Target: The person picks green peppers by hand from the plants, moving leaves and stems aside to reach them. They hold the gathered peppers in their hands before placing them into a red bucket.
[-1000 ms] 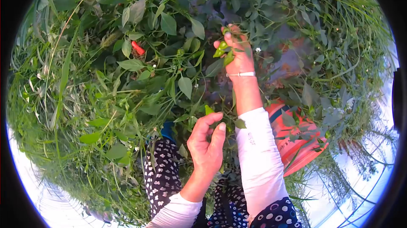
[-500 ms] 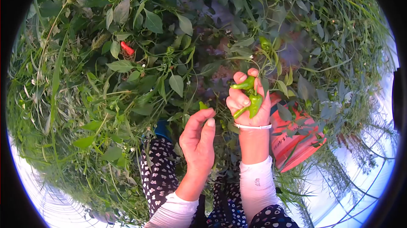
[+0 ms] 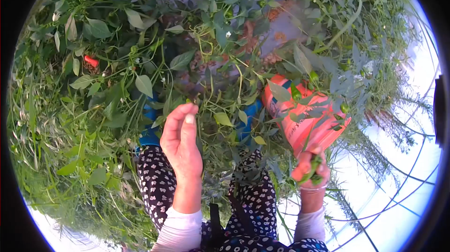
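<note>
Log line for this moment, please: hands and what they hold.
left hand: open, among pepper plant stems | right hand: shut on green peppers, beside orange bucket | red pepper: on plant, far left

Outdoors in daylight, dense leafy plants crowd around bare ground, grass at left.

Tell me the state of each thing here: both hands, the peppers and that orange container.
Left hand: fingers curled among the leaves, grip unclear.
Right hand: closed around small green peppers.
Small red pepper: ripe, among the leaves.
Orange plastic container: tilted, partly hidden by leaves.
</note>
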Action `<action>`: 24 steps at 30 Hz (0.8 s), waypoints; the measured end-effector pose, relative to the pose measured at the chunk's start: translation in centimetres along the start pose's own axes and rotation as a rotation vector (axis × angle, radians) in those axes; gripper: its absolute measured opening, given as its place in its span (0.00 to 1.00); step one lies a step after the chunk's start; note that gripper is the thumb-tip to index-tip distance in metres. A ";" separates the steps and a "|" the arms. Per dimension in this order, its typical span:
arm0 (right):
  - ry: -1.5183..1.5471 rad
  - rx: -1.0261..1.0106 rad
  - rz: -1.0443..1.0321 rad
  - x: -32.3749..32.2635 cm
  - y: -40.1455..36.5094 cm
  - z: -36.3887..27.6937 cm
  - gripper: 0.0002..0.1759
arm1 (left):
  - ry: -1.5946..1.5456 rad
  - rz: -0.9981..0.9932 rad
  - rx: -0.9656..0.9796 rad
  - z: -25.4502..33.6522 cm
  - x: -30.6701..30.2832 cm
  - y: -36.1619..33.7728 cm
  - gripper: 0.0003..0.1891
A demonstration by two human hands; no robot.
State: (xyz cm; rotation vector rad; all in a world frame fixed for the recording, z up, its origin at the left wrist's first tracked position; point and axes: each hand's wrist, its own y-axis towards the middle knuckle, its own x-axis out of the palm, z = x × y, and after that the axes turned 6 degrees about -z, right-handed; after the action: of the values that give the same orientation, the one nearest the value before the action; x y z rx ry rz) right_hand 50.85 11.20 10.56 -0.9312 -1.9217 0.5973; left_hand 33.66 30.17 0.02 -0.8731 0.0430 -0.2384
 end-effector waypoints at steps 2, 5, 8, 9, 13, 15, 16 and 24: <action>-0.123 -0.044 0.237 -3.8 -4.7 -5.3 0.23 | 0.001 -0.008 0.001 -0.1 -0.1 0.0 0.12; -0.405 -0.040 0.682 -11.4 -10.6 -10.9 0.23 | -0.020 -0.017 -0.015 0.1 0.0 0.0 0.12; -0.629 0.319 1.126 -18.7 -14.4 -14.6 0.32 | -0.024 -0.032 -0.014 0.4 0.1 0.0 0.13; -0.896 0.428 1.335 -18.9 -14.1 -14.1 0.35 | -0.025 -0.032 -0.013 0.4 0.1 0.1 0.13; -1.265 0.230 1.403 -18.1 -13.0 -12.3 0.22 | -0.067 -0.019 -0.045 0.7 -0.1 0.1 0.12; -1.290 -0.081 0.875 -10.2 -8.3 -7.9 0.13 | -0.110 -0.011 -0.071 0.6 -0.2 0.1 0.11; -1.254 -0.022 0.677 -6.0 -5.9 -5.0 0.13 | -0.066 -0.017 -0.058 0.3 -0.2 0.1 0.12; -1.160 -0.297 0.504 -10.5 13.4 6.3 0.43 | -0.046 -0.044 -0.108 1.4 -0.6 0.4 0.13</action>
State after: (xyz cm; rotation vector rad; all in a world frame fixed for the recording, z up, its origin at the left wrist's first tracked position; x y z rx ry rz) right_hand 53.63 10.58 -7.36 -1.4620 -2.8463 1.3897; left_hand 33.30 31.59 0.60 -0.9870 -0.0064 -0.2595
